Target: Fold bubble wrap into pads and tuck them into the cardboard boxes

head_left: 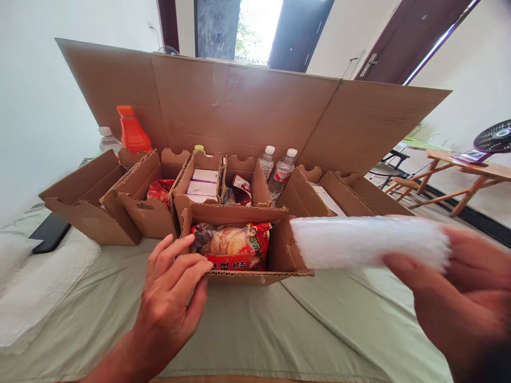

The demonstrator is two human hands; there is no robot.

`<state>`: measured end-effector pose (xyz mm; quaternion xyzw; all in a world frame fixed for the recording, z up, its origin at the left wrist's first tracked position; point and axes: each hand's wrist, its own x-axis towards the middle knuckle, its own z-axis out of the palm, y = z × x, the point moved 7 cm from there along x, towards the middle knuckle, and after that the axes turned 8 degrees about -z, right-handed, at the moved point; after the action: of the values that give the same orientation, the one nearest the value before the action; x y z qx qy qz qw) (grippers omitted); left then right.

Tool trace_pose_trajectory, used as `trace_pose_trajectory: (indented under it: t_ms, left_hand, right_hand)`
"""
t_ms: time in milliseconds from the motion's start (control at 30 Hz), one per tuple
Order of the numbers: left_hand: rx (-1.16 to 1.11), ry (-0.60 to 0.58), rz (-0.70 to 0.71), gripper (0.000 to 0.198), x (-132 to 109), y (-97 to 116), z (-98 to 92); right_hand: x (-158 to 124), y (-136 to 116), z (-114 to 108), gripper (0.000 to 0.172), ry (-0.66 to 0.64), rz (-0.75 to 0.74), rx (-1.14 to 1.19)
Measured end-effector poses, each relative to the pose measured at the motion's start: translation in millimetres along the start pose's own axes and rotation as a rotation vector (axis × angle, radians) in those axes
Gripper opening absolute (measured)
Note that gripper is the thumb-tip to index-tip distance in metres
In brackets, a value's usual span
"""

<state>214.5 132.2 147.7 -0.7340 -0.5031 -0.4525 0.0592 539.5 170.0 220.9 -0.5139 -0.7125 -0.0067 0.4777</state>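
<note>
My right hand (459,282) is closed around a white roll of bubble wrap (363,243), held level at the right of a cardboard box (255,275). Inside that box lies a red snack bag (235,242) with a clear window showing round crackers. My left hand (171,287) is at the box's near left corner, fingers stretched out and slightly apart over the rim. Its fingertips reach the left end of the bag; whether they press on it I cannot tell.
Behind stands a row of open cardboard boxes (90,213) holding packets and cartons. An orange bottle (133,133) and clear bottles (282,173) rise behind it, before a tall cardboard panel (247,101). Flat bubble wrap (51,287) and a black phone-like object (51,233) lie left.
</note>
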Motion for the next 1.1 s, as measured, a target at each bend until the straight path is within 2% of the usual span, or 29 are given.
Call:
trace_pose_trajectory:
  t_ms: [67,133,300,367,467,667,767,900,1100]
  left_hand:
    - [-0.018,0.002,0.005,0.03,-5.1,0.5,-0.6]
    - [-0.025,-0.009,0.003,0.03,-5.9,0.6,-0.5]
    - [-0.045,-0.019,-0.011,0.029,1.3,-2.3,1.4]
    - [-0.054,-0.019,-0.012,0.029,2.3,-3.3,2.3]
    - [-0.064,-0.018,-0.023,0.03,2.0,-5.2,3.1]
    - [-0.081,-0.012,-0.039,0.031,1.8,-7.3,5.4]
    - [-0.1,0.003,-0.04,0.029,2.7,-6.0,5.3]
    - [-0.117,0.033,-0.06,0.027,4.1,-4.6,2.8]
    - [-0.116,0.027,-0.054,0.026,4.9,-4.5,3.2]
  right_hand:
    - [20.5,-14.7,26.6,0.033,-0.15,-0.072,0.008]
    - [31.3,-31.3,63.2,0.027,-0.381,-0.216,-0.055]
    - [27.8,-49.7,140.9,0.013,-0.738,-0.675,-0.367]
    - [24.3,-48.1,159.6,0.015,-0.859,-0.781,-0.464]
    - [26.4,-47.7,168.6,0.016,-0.974,-0.863,-0.55]
    - [31.5,-52.5,161.5,0.018,-1.036,-0.834,-0.457]
    - [18.9,-45.9,170.8,0.018,-1.187,-0.773,-0.503]
    - [6.2,-36.3,187.0,0.015,-1.431,-0.609,-0.51]
    - [5.6,-29.2,199.1,0.018,-1.601,-0.461,-0.461]
